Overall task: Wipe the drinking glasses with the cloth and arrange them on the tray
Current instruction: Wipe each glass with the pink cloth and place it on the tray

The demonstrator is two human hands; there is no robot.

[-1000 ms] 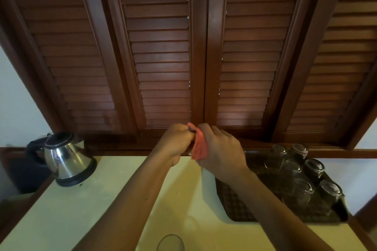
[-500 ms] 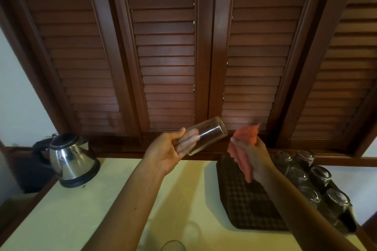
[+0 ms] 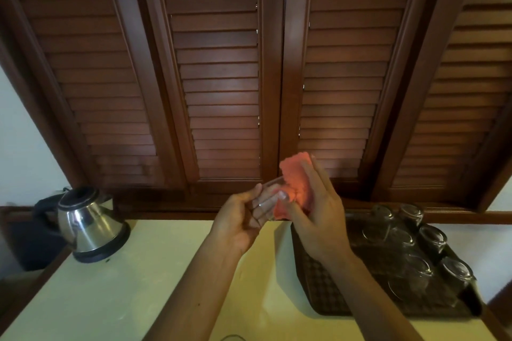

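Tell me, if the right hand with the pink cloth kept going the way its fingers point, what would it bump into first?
Probably the louvred wooden shutters: the right hand, holding the cloth, points up and away. Depth is unclear.

Kettle [image 3: 90, 224] left on counter [image 3: 138, 285]; tray [image 3: 318, 285] right, glasses [image 3: 410, 243] on its right half.

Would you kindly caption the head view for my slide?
Left hand holds a glass while right hand wipes it with a pink cloth beside the tray.

Left hand [image 3: 239, 220] curled, right hand [image 3: 318, 219] clasping, raised close together.
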